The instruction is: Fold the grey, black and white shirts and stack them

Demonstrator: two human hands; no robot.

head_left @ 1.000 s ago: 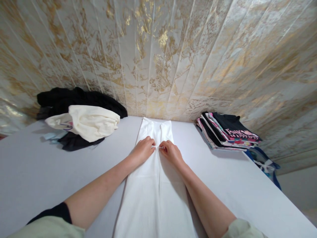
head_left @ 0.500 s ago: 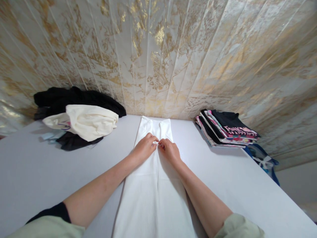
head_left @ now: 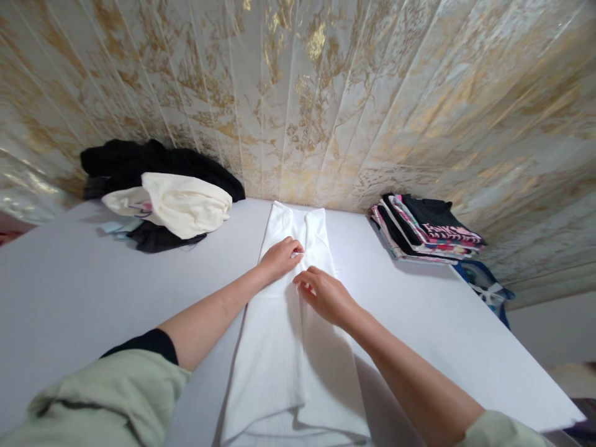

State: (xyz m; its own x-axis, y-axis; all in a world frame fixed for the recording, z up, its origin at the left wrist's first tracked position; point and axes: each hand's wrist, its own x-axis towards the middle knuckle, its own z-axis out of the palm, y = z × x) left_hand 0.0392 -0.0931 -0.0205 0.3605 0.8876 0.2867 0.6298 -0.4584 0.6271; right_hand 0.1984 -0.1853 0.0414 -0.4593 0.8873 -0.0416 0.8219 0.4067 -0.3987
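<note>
A long white garment [head_left: 274,347] lies flat on the white table, its two sides folded inward so that their edges meet along the middle. What kind of garment it is, I cannot tell. Near its far half, my left hand [head_left: 280,257] pinches a bit of the cloth at the middle edge. My right hand [head_left: 328,295] hovers just below and to the right, over the seam, fingers loosely curved and apart with nothing visible in them. The hem at the near end shows its layers, slightly uneven.
A loose heap with a cream cloth [head_left: 186,205] and black clothes [head_left: 162,158] sits at the back left. At the back right stands a stack of folded clothes [head_left: 428,230], with a blue item [head_left: 487,285] beyond the table edge. A gold-patterned curtain [head_left: 298,112] hangs behind the table [head_left: 442,347].
My right hand has come away from the left and moved slightly nearer to me, its fingers loosening. My left hand stays pinched at the middle edge. The view has shifted, showing the near hem.
</note>
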